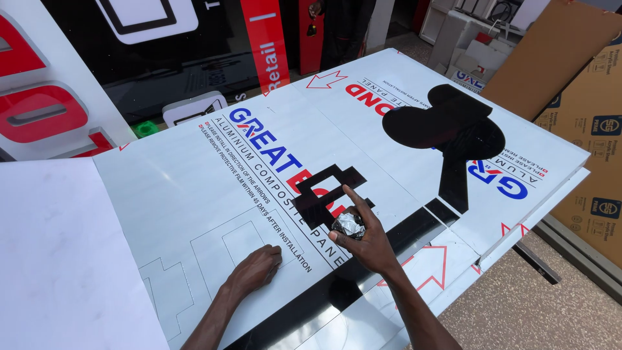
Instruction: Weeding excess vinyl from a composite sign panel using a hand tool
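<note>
Crumpled silvery film (350, 224) sits bunched in the right hand (368, 241), forefinger stretched onto a glossy black stepped cutout (327, 194) mid-panel. Left hand (256, 269) presses flat, holding nothing, on the white filmed panel (194, 194) covering the worktop. Brown cardboard (557, 52) leans right; bare floor lies beyond the panel's edge.

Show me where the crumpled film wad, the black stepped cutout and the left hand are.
crumpled film wad (350, 224), head view, its shiny middle.
black stepped cutout (324, 194), head view, its centre.
left hand (256, 269), head view, back of hand.
</note>
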